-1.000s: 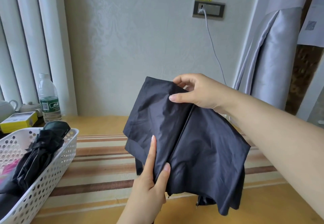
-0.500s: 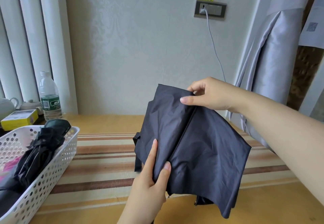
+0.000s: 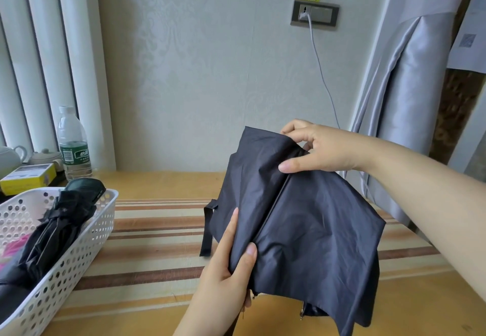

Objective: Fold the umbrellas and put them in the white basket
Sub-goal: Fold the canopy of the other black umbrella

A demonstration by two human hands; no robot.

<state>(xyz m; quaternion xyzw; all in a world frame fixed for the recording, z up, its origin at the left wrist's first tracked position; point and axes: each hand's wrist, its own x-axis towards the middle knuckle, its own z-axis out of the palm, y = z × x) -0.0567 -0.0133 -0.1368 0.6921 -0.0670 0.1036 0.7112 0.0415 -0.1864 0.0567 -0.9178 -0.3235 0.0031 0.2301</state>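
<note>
We see the dark umbrella (image 3: pixel 302 225) held mid-frame above the striped table (image 3: pixel 157 233) | white basket (image 3: pixel 79 254) lower left holds a folded black umbrella (image 3: pixel 60 225) | our right hand (image 3: pixel 323 151) pinches its top fold | our left hand (image 3: pixel 226 270) grips its lower canopy

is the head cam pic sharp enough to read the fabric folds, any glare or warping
Head view: the dark umbrella is sharp, its creases and centre fold readable under soft, even light. The left hand and right hand show no motion blur. No harsh glare; only a mild sheen on the grey curtain. Wide-angle warping bends the blinds, and the white basket is cut off at the frame edge.
</note>
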